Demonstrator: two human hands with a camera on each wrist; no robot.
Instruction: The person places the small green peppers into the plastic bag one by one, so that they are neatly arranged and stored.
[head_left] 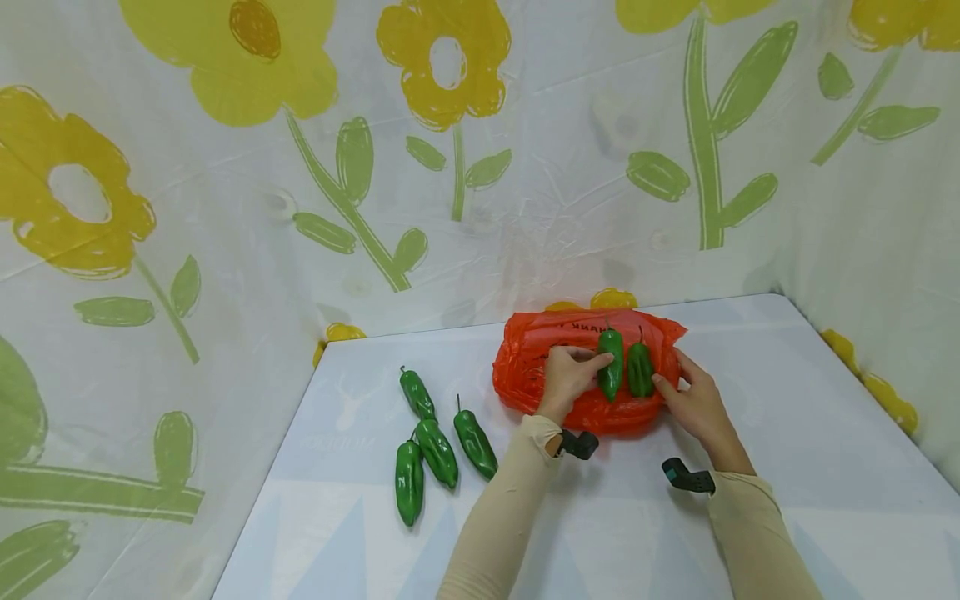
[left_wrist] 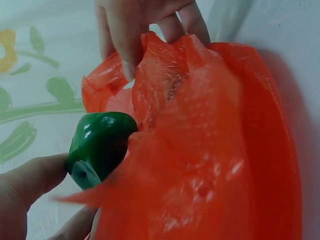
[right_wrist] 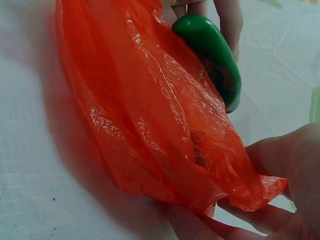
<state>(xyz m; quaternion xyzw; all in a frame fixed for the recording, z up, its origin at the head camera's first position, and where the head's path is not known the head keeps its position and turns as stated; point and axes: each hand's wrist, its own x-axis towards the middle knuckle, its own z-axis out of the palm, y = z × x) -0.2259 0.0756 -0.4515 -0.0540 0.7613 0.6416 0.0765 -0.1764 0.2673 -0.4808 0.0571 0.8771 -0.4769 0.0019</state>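
In the head view my left hand (head_left: 567, 383) pinches a green pepper (head_left: 611, 365) between thumb and fingers. The pepper stands upright, stem up, over a crumpled red plastic bag (head_left: 525, 379). In the left wrist view this pepper (left_wrist: 102, 142) overlaps the bag's edge. My right hand (head_left: 699, 404) grips the bag's right edge, its thumb in front and fingers behind the plastic in the right wrist view. A second green pepper (head_left: 641, 369) lies at the bag's mouth, between my two hands. The bag's interior is mostly hidden by its folds.
Left of the bag, several green peppers lie on the white table (head_left: 600, 525): one at the back (head_left: 417, 394), others nearer the front, including a long-stemmed pepper (head_left: 475, 443) beside my left sleeve. A flower-printed curtain (head_left: 540, 192) hangs behind the table and along its sides.
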